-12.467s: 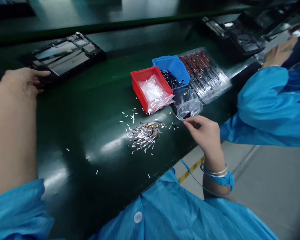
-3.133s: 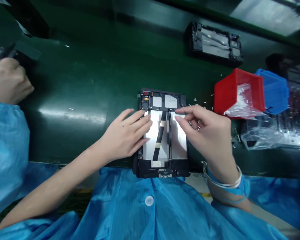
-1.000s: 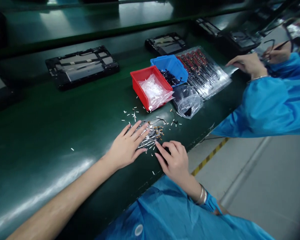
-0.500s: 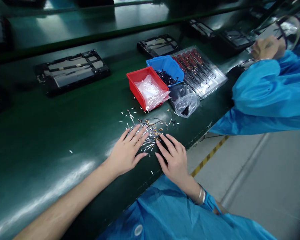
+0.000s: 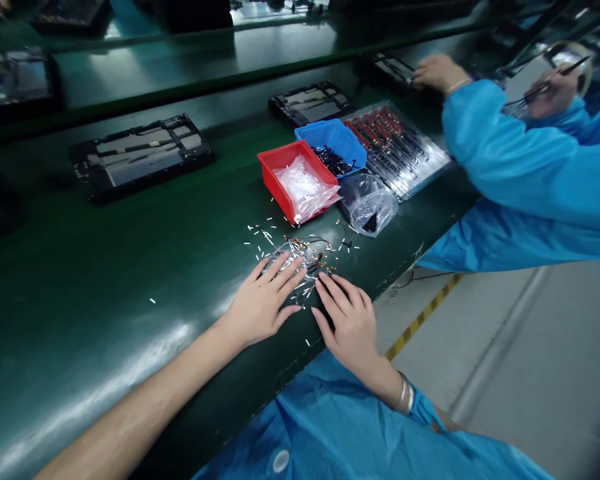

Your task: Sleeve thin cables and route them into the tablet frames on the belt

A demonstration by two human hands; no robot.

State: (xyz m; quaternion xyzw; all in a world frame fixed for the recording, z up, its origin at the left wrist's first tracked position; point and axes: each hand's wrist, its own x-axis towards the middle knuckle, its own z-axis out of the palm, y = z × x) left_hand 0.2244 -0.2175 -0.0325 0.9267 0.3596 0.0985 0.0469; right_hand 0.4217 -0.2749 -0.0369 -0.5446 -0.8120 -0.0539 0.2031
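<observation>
A loose pile of small cables (image 5: 307, 250) with gold-coloured connector ends and white strips lies on the green bench top. My left hand (image 5: 263, 303) rests flat with its fingers spread over the pile's left side. On the near right side of the pile is my right hand (image 5: 347, 320), fingers stretched out and apart, fingertips at the edge of the pieces. Neither hand grips anything. Part of the pile is hidden under the left fingers. Just beyond stands a red bin (image 5: 275, 181) with clear plastic bags in it.
Behind the red bin sits a blue bin (image 5: 353, 137) of small black parts. A plastic bag (image 5: 373, 207) and a clear tray (image 5: 420, 167) of red-and-black parts lie to the right. Device housings (image 5: 145, 157) line the bench (image 5: 105, 267). A co-worker's blue sleeve (image 5: 520, 147) reaches in at right.
My hands stay at the pile, with the left fingers a little closer to the right hand. The co-worker's one hand has moved left to a device housing; the other holds a thin dark tool.
</observation>
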